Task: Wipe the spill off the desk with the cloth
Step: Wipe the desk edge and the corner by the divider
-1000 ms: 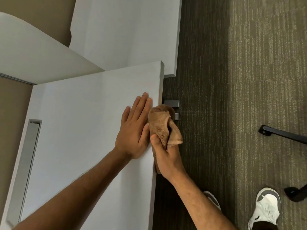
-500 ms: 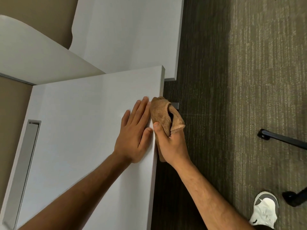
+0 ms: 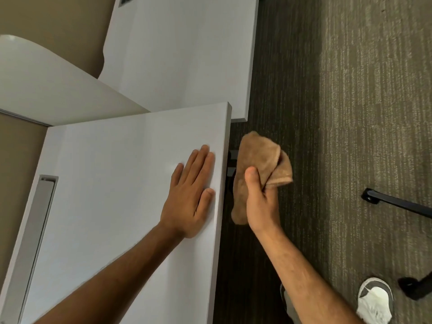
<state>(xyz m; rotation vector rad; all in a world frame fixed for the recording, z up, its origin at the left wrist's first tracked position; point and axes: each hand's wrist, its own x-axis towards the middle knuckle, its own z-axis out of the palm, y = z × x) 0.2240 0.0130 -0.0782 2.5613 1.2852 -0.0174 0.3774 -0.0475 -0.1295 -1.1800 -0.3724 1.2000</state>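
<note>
My left hand (image 3: pixel 189 195) lies flat, fingers straight, on the pale grey desk (image 3: pixel 112 183) close to its right edge. My right hand (image 3: pixel 260 202) grips a bunched brown cloth (image 3: pixel 257 157) just off that edge, over the carpet and apart from the desk. The thumb presses the cloth from the front; part of the cloth hangs behind the palm. No spill shows on the desk top.
A second pale desk (image 3: pixel 187 54) stands beyond, with a curved white panel (image 3: pixel 46 85) to the left. A cable slot (image 3: pixel 39 218) runs along the desk's left side. Black chair-base legs (image 3: pixel 397 204) and my white shoe (image 3: pixel 374 302) are on the carpet at right.
My right hand with the cloth slid forward along the desk's edge, then came away from it to the right. My left hand stayed flat in place.
</note>
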